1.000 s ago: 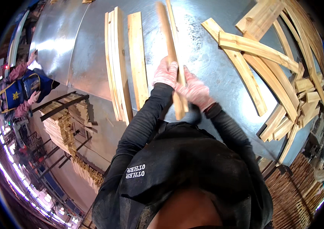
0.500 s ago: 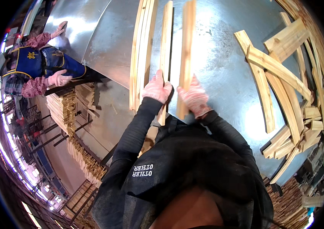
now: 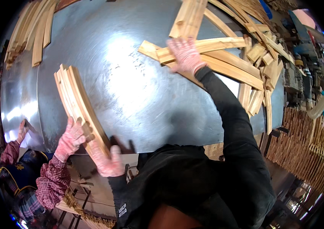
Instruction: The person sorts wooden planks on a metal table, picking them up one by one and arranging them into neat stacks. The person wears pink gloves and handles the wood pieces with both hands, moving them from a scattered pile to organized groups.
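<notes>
Pink gloves cover both of my hands. My left hand (image 3: 106, 162) is at the near end of a bundle of wooden strips (image 3: 78, 101), its blurred fingers along them and its thumb at the right edge. A co-worker's gloved hand (image 3: 71, 139) touches the bundle's left side. My right hand (image 3: 187, 56) reaches far over the metal table (image 3: 146, 110) and lies with spread fingers across a curved wooden strip (image 3: 217, 45) on a loose pile. Part of that strip is hidden under the palm.
More strips (image 3: 36, 32) lie at the table's far left. Short offcuts (image 3: 259, 57) and crossed boards crowd the right side. Stacked wood (image 3: 303, 149) stands beyond the right edge. The co-worker (image 3: 24, 171) stands at the left, close to my left arm.
My view has swung right. The separate strips now lie together in a bundle on the left, where the co-worker's hand touches them. My right hand has left its strip and reached the pile.
</notes>
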A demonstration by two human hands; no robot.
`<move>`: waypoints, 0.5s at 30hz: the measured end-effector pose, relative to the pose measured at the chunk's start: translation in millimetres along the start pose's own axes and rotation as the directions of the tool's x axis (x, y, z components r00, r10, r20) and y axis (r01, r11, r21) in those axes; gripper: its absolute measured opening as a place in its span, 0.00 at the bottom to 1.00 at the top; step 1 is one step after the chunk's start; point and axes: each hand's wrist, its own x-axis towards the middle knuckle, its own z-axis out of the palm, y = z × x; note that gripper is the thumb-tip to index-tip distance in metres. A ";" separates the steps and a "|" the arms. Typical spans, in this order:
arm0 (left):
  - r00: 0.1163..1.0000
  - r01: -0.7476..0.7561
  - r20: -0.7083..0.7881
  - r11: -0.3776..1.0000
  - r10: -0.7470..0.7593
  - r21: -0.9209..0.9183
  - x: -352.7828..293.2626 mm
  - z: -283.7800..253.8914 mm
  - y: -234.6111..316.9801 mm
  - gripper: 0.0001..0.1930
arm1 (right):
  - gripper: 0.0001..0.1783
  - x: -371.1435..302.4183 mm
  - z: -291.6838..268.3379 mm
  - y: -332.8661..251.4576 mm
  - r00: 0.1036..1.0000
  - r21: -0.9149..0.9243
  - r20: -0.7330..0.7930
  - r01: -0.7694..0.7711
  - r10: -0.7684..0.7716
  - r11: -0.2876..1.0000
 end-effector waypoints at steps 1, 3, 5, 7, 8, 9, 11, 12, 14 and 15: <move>0.989 -0.087 0.109 0.992 0.097 -0.096 5.0 -0.1 29.2 0.34 | 0.37 -9.1 7.4 22.8 0.998 -0.045 0.064 0.013 -0.010 0.999; 0.973 -0.087 0.188 0.971 0.131 -0.225 17.3 25.1 63.9 0.35 | 0.30 -8.3 4.0 44.2 0.952 -0.034 0.305 0.043 -0.030 0.998; 0.954 -0.156 0.202 0.944 0.220 -0.292 51.8 50.1 109.0 0.39 | 0.16 -8.4 -9.7 23.6 0.920 0.170 0.338 0.146 -0.197 0.975; 0.830 -0.335 0.457 0.941 0.320 -0.049 74.9 98.6 136.1 0.54 | 0.09 -41.5 -13.5 -8.7 0.893 0.202 0.041 0.431 -0.448 0.879; 0.718 -0.263 0.670 0.965 0.189 0.010 77.5 126.1 142.0 0.54 | 0.13 -40.7 -44.9 -31.7 0.814 0.315 0.149 0.499 -0.561 0.807; 0.603 -0.089 0.798 0.994 0.008 0.057 68.6 147.7 159.3 0.52 | 0.19 -53.2 -60.4 -30.3 0.764 0.268 -0.056 0.632 -0.643 0.728; 0.465 -0.043 0.868 0.975 -0.172 0.216 51.9 177.9 166.5 0.48 | 0.27 -73.4 -49.3 26.4 0.922 0.319 -0.158 0.387 -0.354 0.865; 0.529 0.119 0.848 0.992 -0.032 -0.037 27.5 194.6 149.9 0.46 | 0.32 -86.9 -42.8 62.8 0.969 0.334 -0.169 0.228 -0.180 0.914; 0.520 0.526 0.845 0.730 0.130 -0.436 -11.1 199.2 119.1 0.40 | 0.53 -120.1 -24.9 156.7 0.995 0.138 -0.016 -0.091 0.094 0.986; 0.308 0.875 0.944 0.355 0.116 -0.329 -13.6 180.9 133.0 0.36 | 0.56 -153.9 1.6 214.7 0.974 0.093 0.164 -0.171 0.154 0.981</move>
